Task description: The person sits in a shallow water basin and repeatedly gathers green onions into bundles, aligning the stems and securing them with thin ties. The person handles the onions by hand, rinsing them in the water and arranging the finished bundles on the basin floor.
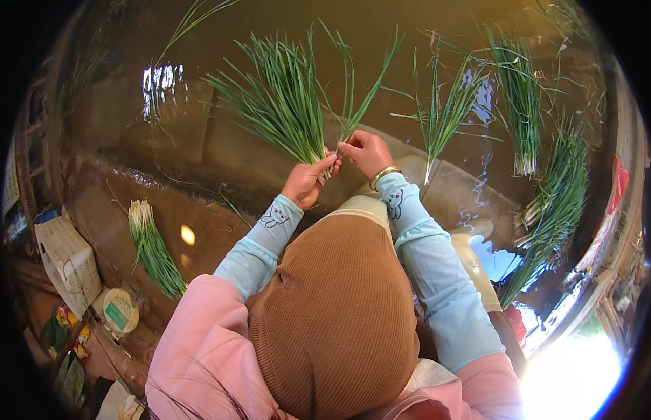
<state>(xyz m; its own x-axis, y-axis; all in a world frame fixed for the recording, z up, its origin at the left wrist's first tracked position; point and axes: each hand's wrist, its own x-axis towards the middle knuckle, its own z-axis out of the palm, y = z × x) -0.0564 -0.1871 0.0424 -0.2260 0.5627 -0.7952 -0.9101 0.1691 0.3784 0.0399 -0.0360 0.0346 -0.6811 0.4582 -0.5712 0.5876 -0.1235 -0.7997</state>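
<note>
My left hand is closed round the pale lower ends of a bunch of garlic chives, whose long green leaves fan up and to the left over brown water. Just right of it, my right hand pinches a few loose chive stalks between thumb and fingers. Its fingertips are close to the left hand. Both forearms wear light blue sleeve covers, and a gold-coloured bangle is on the right wrist. A small sheaf of chives floats to the right of my hands.
Another chive bunch lies at the far right, with a larger pile nearer. One more bunch rests on the muddy ledge at left, near a white plastic basket and a round lidded tub. Brown ribbed fabric sits between my arms.
</note>
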